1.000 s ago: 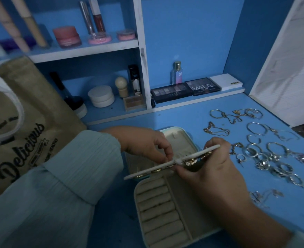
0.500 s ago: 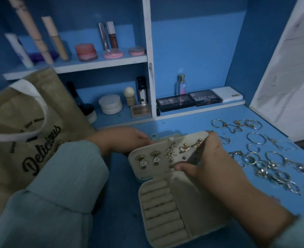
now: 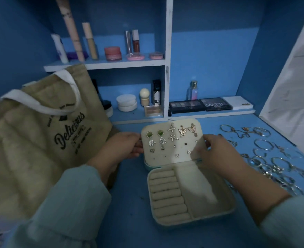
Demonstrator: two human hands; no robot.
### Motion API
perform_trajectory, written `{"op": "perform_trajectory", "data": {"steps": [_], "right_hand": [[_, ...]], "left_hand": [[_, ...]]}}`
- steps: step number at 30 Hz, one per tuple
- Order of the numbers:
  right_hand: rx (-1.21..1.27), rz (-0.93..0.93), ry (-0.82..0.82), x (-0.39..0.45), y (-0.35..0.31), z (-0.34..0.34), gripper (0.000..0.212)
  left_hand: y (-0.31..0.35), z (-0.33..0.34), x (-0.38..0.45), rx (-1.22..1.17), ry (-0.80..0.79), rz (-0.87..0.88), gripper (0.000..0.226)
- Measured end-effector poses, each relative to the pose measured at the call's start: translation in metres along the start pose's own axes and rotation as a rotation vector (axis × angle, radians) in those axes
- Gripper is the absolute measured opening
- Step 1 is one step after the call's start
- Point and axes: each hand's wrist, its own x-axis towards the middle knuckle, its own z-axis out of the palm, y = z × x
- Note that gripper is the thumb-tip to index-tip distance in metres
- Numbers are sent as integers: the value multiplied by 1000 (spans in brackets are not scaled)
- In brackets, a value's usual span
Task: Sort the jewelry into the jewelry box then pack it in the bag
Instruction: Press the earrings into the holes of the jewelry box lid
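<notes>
A pale jewelry box point(image 3: 226, 201) lies open on the blue desk, with ring rolls on its left and a bare compartment on its right. Its earring panel point(image 3: 165, 149) stands upright against the lid and carries several earrings: green studs, starfish, butterflies. My left hand point(image 3: 124, 145) grips the panel's left edge. My right hand point(image 3: 213, 153) holds its right edge, fingers lying over the lower right corner. Several loose rings and bracelets point(image 3: 265, 158) lie on the desk to the right. A tan tote bag point(image 3: 31, 140) printed "Delicious" stands at the left.
White shelves point(image 3: 112, 66) behind the box hold cosmetics, jars and tubes. Eyeshadow palettes point(image 3: 199, 104) and a small bottle point(image 3: 192, 90) sit on the back ledge. A white board point(image 3: 294, 77) leans at the far right.
The earring panel has swung from edge-on to upright, its earring face turned towards me. My left hand moved from behind it to its left edge, and my right hand shifted to its right edge.
</notes>
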Motion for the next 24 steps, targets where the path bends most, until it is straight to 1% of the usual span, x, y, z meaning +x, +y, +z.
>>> {"op": "perform_trajectory", "data": {"steps": [2,6,7,8,9,10,11,13,15,16,18,21,24], "right_hand": [[23,29,32,1,4,4,12],[18,74,-36,5,7,11,31],[20,82,-46,5,7,11,31],[16,95,-62,6,7,11,26],[9,105,-77,6,7,12,16],[-7,111,-95,7,7,12,11],[-30,113,-117,7,6,12,13],[-58,119,-150,7,5,12,10],[-109,115,-180,9,6,13,18],[-128,108,-189,10,7,14,22],[-147,99,-191,12,8,15,18],[-184,96,-181,12,7,13,21],[-256,35,-197,13,6,14,20]], "left_hand": [[-4,5,-3,-7,37,21,24],[-11,11,-8,204,46,133,24],[-11,13,-10,242,55,147,24],[-11,16,-11,265,62,149,24],[-11,18,-12,283,67,149,26],[-9,20,-13,307,68,143,29],[-9,22,-13,343,65,135,33],[-9,25,-13,442,52,98,40],[-9,27,-13,517,50,58,45],[-9,29,-12,543,52,42,43],[-11,32,-11,601,67,31,38],[-12,35,-9,675,80,12,39],[-13,37,-8,700,91,-1,39]]}}
